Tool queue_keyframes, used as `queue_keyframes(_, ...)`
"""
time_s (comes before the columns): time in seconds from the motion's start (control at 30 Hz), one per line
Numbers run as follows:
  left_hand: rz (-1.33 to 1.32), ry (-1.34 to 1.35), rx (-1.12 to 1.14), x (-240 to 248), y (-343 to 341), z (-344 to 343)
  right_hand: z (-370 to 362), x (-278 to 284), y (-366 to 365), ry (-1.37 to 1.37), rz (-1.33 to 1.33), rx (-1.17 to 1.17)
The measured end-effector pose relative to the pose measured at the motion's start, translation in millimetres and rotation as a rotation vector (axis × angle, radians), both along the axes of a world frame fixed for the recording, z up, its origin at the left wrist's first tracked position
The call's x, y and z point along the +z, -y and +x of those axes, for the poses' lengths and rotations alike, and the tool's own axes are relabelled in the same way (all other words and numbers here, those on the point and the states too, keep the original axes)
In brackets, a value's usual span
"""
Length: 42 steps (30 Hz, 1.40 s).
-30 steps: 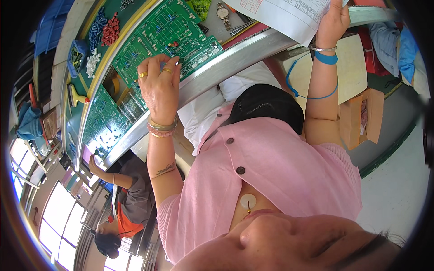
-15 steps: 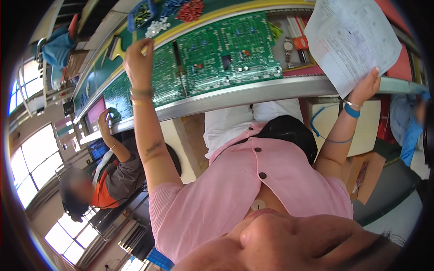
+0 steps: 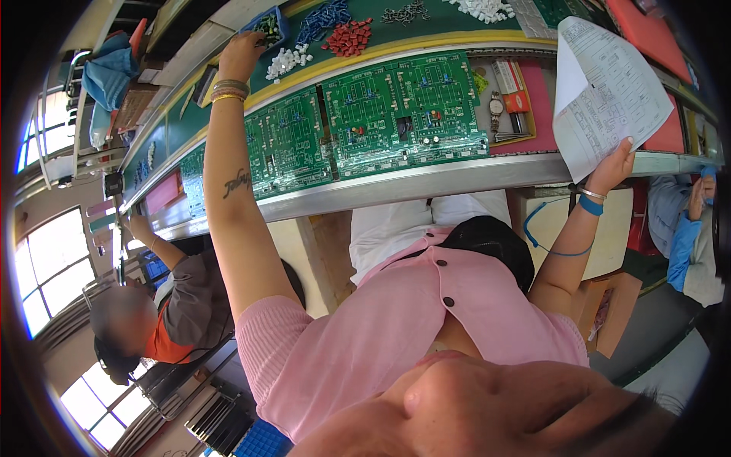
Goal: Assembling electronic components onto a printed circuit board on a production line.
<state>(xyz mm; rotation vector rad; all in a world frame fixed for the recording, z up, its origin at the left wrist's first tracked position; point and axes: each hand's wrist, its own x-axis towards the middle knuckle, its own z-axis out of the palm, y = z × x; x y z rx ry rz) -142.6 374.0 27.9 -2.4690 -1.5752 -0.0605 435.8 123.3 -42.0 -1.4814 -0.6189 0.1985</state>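
My left hand (image 3: 241, 56) is at the near edge of a small blue bin (image 3: 283, 27) that holds dark and green parts. Its fingers are bent together, and what they hold, if anything, is hidden. At the right, my right hand (image 3: 611, 166) grips the lower corner of a printed paper sheet (image 3: 609, 99), thumb on its face, and keeps it raised over the bench edge. Between my arms, green circuit boards (image 3: 362, 122) stand in a row along the metal rail, with small blue, red and white parts fitted on them.
Piles of white parts (image 3: 289, 62), red parts (image 3: 348, 38), blue parts (image 3: 324, 20) and grey metal parts (image 3: 406, 13) lie behind the boards. A shallow box (image 3: 525, 135) with a wristwatch (image 3: 496, 108) stands near the sheet. At the left sits a co-worker (image 3: 190, 305).
My left hand has moved from over the boards up to the blue bin. The sheet, still in my right hand, has shifted down and turned slightly. The co-worker's hand has moved left.
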Motion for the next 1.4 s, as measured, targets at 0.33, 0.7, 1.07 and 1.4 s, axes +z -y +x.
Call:
queue_keyframes(0.33,-0.065,0.136,0.076,-0.3,-2.9,4.0,-6.0,5.4,-1.2,0.002,0.018,0.003)
queue_keyframes(0.7,0.152,0.057,0.097,-8.9,-10.0,-14.5,-3.3,1.4,-1.0,0.016,-0.019,0.011)
queue_keyframes(1.07,-0.993,1.638,0.241,5.2,170.2,79.3,-8.6,10.2,0.1,0.003,0.048,-0.016)
queue_keyframes(1.4,-0.932,1.793,0.436,-25.7,259.6,93.2,-12.1,14.1,-2.1,0.035,0.029,-0.011)
